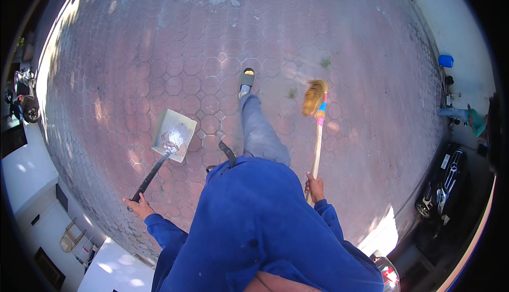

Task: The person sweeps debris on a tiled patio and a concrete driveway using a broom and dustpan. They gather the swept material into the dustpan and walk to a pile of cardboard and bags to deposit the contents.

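My left hand is closed round the dark handle of a long-handled dustpan, held out at my left. Some debris lies in its pale pan, near where the handle joins. On the other side, my right hand grips the light wooden handle of a broom. Its golden bristle head points forward, with pink, blue and red bands below the bristles. Whether the bristles touch the ground, I cannot tell.
Reddish octagonal paving spreads around me, with small grass tufts ahead of the broom. A black car stands at the right, near a person in green and a blue container. At the far left is a motorbike.
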`<action>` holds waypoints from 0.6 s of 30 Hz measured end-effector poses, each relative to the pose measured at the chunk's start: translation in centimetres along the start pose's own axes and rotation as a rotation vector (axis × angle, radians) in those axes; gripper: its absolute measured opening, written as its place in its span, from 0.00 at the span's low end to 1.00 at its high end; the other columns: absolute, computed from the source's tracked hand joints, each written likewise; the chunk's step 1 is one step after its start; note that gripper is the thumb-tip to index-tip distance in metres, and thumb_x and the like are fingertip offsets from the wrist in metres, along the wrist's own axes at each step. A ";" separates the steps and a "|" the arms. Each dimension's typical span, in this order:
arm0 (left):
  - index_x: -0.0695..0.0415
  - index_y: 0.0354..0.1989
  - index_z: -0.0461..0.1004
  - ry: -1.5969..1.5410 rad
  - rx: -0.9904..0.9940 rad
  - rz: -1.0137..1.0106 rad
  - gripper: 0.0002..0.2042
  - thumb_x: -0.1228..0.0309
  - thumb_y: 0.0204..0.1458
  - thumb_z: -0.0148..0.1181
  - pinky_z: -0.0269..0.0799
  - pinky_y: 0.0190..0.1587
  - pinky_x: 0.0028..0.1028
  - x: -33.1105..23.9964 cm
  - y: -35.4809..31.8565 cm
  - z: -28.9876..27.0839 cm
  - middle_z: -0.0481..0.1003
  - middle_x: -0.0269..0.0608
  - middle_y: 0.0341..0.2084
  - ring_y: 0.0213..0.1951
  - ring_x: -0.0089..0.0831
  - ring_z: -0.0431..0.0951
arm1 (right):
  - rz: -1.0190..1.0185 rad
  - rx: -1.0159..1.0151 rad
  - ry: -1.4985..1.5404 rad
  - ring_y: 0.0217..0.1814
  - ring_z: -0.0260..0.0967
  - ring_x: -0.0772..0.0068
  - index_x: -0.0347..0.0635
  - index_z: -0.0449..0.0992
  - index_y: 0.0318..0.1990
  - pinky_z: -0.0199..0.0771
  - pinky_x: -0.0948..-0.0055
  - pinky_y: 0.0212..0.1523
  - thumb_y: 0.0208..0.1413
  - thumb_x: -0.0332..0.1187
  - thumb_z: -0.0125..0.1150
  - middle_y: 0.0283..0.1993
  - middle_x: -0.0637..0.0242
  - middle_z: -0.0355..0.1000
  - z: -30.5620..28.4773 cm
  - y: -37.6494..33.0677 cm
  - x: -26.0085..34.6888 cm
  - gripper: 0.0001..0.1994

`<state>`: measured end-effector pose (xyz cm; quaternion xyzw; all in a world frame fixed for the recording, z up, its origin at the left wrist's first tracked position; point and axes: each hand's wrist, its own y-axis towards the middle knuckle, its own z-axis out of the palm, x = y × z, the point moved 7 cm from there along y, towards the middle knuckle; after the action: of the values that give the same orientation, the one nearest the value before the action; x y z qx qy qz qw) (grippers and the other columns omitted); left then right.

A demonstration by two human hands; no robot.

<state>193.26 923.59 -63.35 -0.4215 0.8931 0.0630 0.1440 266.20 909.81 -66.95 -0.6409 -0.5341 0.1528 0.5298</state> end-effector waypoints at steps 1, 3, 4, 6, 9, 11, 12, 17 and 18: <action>0.68 0.66 0.48 -0.017 0.007 -0.074 0.37 0.77 0.50 0.63 0.68 0.54 0.28 -3.3 1.7 1.2 0.63 0.55 0.55 0.55 0.39 0.67 | -0.043 0.008 0.020 0.12 0.58 0.78 0.42 0.64 0.25 0.61 0.75 0.11 0.55 0.41 0.62 0.15 0.69 0.61 1.6 1.3 3.9 0.16; 0.70 0.65 0.48 0.242 -0.076 -0.049 0.39 0.74 0.49 0.66 0.66 0.56 0.30 -10.2 4.1 1.4 0.61 0.60 0.57 0.57 0.44 0.66 | 0.044 -0.023 -0.057 0.11 0.57 0.77 0.42 0.64 0.24 0.60 0.74 0.11 0.55 0.40 0.62 0.15 0.69 0.61 4.7 3.4 11.4 0.16; 0.70 0.65 0.48 -0.213 -0.155 -0.181 0.40 0.72 0.48 0.67 0.64 0.58 0.31 -13.2 6.4 2.0 0.61 0.62 0.58 0.58 0.47 0.65 | -0.017 -0.020 -0.057 0.11 0.57 0.77 0.42 0.64 0.24 0.60 0.73 0.11 0.55 0.40 0.62 0.15 0.69 0.61 6.7 4.6 16.6 0.16; 0.71 0.65 0.48 -0.693 -0.124 -0.413 0.41 0.69 0.48 0.67 0.61 0.61 0.33 -18.0 8.7 4.3 0.60 0.63 0.58 0.59 0.51 0.63 | 0.007 0.025 -0.007 0.12 0.57 0.77 0.42 0.64 0.24 0.61 0.73 0.11 0.55 0.40 0.61 0.15 0.69 0.60 10.1 6.4 25.9 0.16; 0.71 0.64 0.47 0.419 -0.086 -0.208 0.41 0.69 0.48 0.67 0.62 0.61 0.34 -26.6 13.7 7.0 0.59 0.62 0.58 0.60 0.52 0.62 | 0.044 0.057 0.033 0.13 0.57 0.77 0.42 0.64 0.25 0.62 0.74 0.12 0.56 0.41 0.61 0.16 0.70 0.60 14.3 9.4 39.2 0.16; 0.69 0.65 0.47 -0.075 -0.121 -0.319 0.40 0.74 0.48 0.66 0.62 0.61 0.32 -30.6 18.1 11.7 0.59 0.60 0.59 0.60 0.49 0.62 | -0.085 0.170 0.112 0.13 0.57 0.78 0.43 0.63 0.26 0.62 0.74 0.12 0.56 0.43 0.61 0.17 0.70 0.60 18.1 12.1 49.0 0.17; 0.69 0.65 0.47 -0.254 -0.087 -0.425 0.40 0.75 0.47 0.66 0.62 0.61 0.31 -31.7 20.0 13.6 0.59 0.60 0.59 0.59 0.49 0.62 | -0.073 0.126 0.085 0.13 0.56 0.78 0.44 0.63 0.27 0.61 0.74 0.13 0.55 0.43 0.61 0.17 0.72 0.59 19.4 13.9 53.1 0.16; 0.64 0.67 0.45 0.206 -0.171 -0.208 0.41 0.79 0.47 0.65 0.67 0.57 0.28 -48.9 33.2 21.1 0.59 0.56 0.59 0.56 0.42 0.66 | -0.236 0.087 0.073 0.13 0.56 0.79 0.46 0.63 0.28 0.61 0.75 0.13 0.55 0.42 0.62 0.17 0.73 0.58 28.3 21.1 73.7 0.16; 0.64 0.67 0.44 0.081 -0.127 -0.268 0.41 0.79 0.47 0.65 0.67 0.57 0.29 -52.6 35.9 22.5 0.60 0.57 0.59 0.56 0.43 0.66 | -0.249 0.076 0.074 0.13 0.57 0.79 0.45 0.63 0.28 0.61 0.75 0.13 0.55 0.42 0.62 0.17 0.73 0.58 30.3 22.0 77.3 0.15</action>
<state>201.89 990.33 -68.77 -0.5473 0.8281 0.0827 0.0882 284.25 993.80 -68.77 -0.5545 -0.5834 0.0823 0.5877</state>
